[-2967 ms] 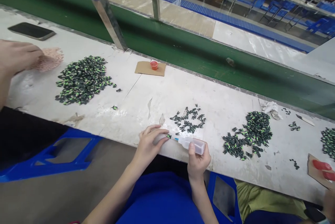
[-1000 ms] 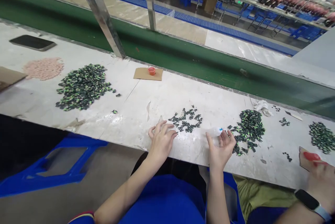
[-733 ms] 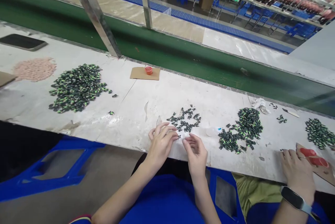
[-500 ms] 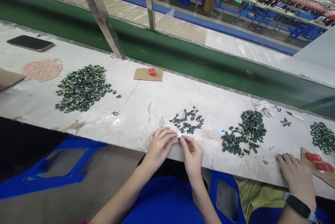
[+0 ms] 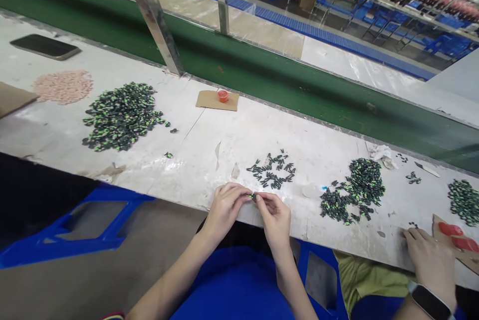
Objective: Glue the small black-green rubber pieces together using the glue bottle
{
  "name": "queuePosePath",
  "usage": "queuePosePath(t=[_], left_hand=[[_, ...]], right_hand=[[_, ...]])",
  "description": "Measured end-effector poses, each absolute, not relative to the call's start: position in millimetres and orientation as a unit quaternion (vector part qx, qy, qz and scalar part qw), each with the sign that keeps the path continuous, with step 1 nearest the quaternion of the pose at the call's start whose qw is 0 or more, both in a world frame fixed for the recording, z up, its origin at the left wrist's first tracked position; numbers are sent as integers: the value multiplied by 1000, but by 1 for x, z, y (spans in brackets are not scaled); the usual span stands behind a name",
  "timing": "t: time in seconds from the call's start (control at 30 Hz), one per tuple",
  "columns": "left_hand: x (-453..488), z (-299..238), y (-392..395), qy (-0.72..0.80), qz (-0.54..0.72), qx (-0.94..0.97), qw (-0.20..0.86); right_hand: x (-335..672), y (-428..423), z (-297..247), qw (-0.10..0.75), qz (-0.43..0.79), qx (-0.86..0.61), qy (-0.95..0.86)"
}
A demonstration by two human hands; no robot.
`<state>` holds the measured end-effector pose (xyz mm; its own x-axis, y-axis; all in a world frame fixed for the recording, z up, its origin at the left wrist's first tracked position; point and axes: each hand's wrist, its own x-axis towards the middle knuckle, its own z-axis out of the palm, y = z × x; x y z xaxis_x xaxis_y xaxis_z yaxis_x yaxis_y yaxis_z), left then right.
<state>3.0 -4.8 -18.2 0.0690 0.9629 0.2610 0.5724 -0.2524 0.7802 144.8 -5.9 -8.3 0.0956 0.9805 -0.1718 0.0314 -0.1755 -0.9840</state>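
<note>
The left hand (image 5: 227, 204) and the right hand (image 5: 276, 210) met at the near edge of the bench (image 5: 202, 155). Both grips were clamped, fingertip to fingertip, on one small black-and-green piece (image 5: 252, 196). This two-sided pinch probably steadied a part too small for a full grasp (its exact shape was mostly hidden by the fingers). The piece was just above the bench, between the hands.

At the right, a co-worker's hand (image 5: 430, 255) rested on the bench beside a cardboard sheet bearing red items (image 5: 451, 229).

Beyond the grips, slender dark parts (image 5: 272, 179) lay in a loose ring, presumably spread so that single parts could be picked out. To the right, a translucent bottle (image 5: 310, 191) with a blue tip lay on its side, apparently within easy reach of the right hand. Just past it was a black-and-green heap (image 5: 366, 180).

A larger black-and-green heap (image 5: 121, 115) stood well to the left. Farther back, a red tub (image 5: 222, 95) sat on a cardboard piece (image 5: 204, 99), possibly to protect the surface from drips. Behind the bench ran a green belt (image 5: 262, 66).
</note>
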Motion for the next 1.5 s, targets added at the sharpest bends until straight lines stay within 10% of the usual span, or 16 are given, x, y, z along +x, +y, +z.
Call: queuePosePath(t=[0.97, 1.5], left_hand=[[11, 13, -15, 479, 493, 636, 349], [11, 17, -16, 533, 453, 599, 390]], right_hand=[[155, -14, -7, 575, 346, -455, -585], [167, -6, 20, 468, 246, -425, -735]])
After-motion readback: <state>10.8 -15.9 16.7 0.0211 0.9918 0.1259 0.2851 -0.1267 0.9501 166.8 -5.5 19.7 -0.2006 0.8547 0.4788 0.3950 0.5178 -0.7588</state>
